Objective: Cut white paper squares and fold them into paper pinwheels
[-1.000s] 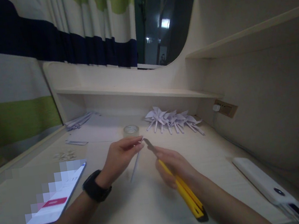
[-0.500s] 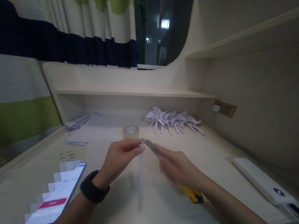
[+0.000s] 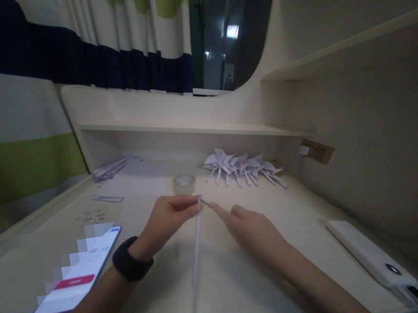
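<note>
Paper stick, thin and white, is hanging down from the left hand, which is pinching its top end between thumb and fingertips. The stick is slanting downward and toward the person, below and a little to the right of this hand, and its lower part is blurred. I cannot tell if its lower end is touching the table.

The right hand is lying just to the right of the left hand, with the index finger stretched out. Its tip is meeting the top end of the stick, right beside the left fingertips. The other fingers are half curled, and this hand is holding nothing that I can see.

A black watch is sitting on the left wrist. To the left of it, a phone with a lit screen is lying on the table. Beyond the left hand a roll of clear tape is standing, and farther to the right of it a row of white paper pinwheels is lying. Well to the right of the right hand a white power bank is resting.
</note>
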`<state>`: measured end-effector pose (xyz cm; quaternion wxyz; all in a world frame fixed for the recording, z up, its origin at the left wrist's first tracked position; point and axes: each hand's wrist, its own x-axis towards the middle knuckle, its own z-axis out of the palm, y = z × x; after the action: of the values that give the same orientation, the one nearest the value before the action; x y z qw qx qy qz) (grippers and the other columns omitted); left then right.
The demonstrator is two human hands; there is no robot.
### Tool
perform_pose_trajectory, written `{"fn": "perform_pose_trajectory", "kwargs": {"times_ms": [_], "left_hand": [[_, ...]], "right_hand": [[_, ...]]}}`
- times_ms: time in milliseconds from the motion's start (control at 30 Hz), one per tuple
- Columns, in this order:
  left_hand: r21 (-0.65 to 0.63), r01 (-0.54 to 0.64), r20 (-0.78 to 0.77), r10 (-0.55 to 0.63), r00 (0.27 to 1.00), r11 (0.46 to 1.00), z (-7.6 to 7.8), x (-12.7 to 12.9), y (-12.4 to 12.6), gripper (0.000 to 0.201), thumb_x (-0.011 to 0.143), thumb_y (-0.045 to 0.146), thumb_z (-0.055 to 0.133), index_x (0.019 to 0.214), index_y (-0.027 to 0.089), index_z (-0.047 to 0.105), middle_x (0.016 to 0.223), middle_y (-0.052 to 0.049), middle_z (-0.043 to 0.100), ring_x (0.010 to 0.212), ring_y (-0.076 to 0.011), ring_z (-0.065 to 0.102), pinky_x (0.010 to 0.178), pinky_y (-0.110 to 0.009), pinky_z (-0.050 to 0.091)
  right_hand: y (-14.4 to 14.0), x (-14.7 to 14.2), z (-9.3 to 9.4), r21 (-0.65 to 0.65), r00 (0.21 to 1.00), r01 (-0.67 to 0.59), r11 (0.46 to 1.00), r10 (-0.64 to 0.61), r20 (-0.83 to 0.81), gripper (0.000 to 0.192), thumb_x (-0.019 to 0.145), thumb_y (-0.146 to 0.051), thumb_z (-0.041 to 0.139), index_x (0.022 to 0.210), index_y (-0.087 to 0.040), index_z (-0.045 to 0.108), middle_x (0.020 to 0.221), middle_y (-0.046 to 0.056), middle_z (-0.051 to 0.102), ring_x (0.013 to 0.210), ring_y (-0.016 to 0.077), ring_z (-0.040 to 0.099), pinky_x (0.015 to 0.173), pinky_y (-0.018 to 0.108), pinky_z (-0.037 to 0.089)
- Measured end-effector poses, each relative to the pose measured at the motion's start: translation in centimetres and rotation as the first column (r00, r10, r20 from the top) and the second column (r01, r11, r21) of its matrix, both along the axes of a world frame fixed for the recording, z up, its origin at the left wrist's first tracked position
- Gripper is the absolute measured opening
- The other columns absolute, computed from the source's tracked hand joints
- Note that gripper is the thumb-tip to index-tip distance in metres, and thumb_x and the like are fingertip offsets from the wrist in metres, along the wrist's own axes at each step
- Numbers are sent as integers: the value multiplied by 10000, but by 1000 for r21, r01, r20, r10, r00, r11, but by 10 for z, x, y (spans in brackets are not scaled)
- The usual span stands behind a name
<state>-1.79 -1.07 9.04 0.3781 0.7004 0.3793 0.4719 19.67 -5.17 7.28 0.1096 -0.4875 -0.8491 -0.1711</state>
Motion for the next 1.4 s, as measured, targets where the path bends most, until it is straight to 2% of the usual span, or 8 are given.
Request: {"fn": "perform_pose_trajectory", "kwargs": {"times_ms": [133,333,633,833,1000,1100,1233,1400], "left_hand": [[8,30,-52,-30,998,1000,-4,-3,6,205,745,263,688,927,182,740,951,-57,737,876,-233,686,811,-345,539],[27,73,-94,-70,993,997,-6,-5,10,216,758,296,674,937,193,740,943,-53,740,855,-225,688,771,-318,541],[62,68,-227,-53,973,996,-8,-7,12,188,770,246,615,888,189,750,850,-46,751,766,-204,687,659,-268,513],[307,32,-377,90,922,951,-12,-8,14,219,794,254,571,914,216,750,792,-31,745,689,-173,658,601,-239,467],[379,-58,-331,193,924,924,-15,-7,14,221,799,268,577,942,232,742,853,-24,746,699,-163,653,620,-233,470],[396,-114,-339,261,904,911,-15,-4,12,224,807,275,574,957,247,738,831,-7,747,670,-157,647,609,-236,457],[336,-130,-364,256,896,933,-16,-2,13,221,831,284,552,946,255,739,881,0,748,742,-173,667,656,-252,464],[180,-150,-299,200,933,972,-17,-1,17,210,821,305,574,914,227,746,905,-25,746,812,-212,677,697,-293,485]], "right_hand": [[0,3,4,113,991,21,993,-36,129,692,866,-85,416,1448,-360,163,778,21,537,612,146,494,523,242,354],[1,6,2,251,989,16,968,-52,136,650,873,-131,478,1419,-391,240,793,42,516,684,181,450,592,291,352],[-3,2,6,325,984,28,945,-82,155,557,888,-184,501,1362,-428,341,807,49,483,724,200,415,639,333,329],[4,1,-2,184,989,77,980,-98,111,594,878,-144,488,1373,-431,328,800,37,499,679,172,462,593,288,343],[7,1,-6,-116,969,-25,993,-4,-246,550,909,-169,425,1412,-353,299,828,30,546,652,141,524,591,259,398],[5,1,-2,-323,819,-250,913,21,-574,463,954,-255,356,1413,-297,313,772,11,569,628,121,566,595,246,449],[2,2,6,-540,599,-481,690,-191,-778,433,964,-333,325,1388,-258,363,646,-26,538,472,92,564,459,206,446],[6,9,14,-527,480,-559,640,-268,-835,426,940,-373,384,1311,-177,456,597,-28,528,464,103,559,455,217,457]]}}
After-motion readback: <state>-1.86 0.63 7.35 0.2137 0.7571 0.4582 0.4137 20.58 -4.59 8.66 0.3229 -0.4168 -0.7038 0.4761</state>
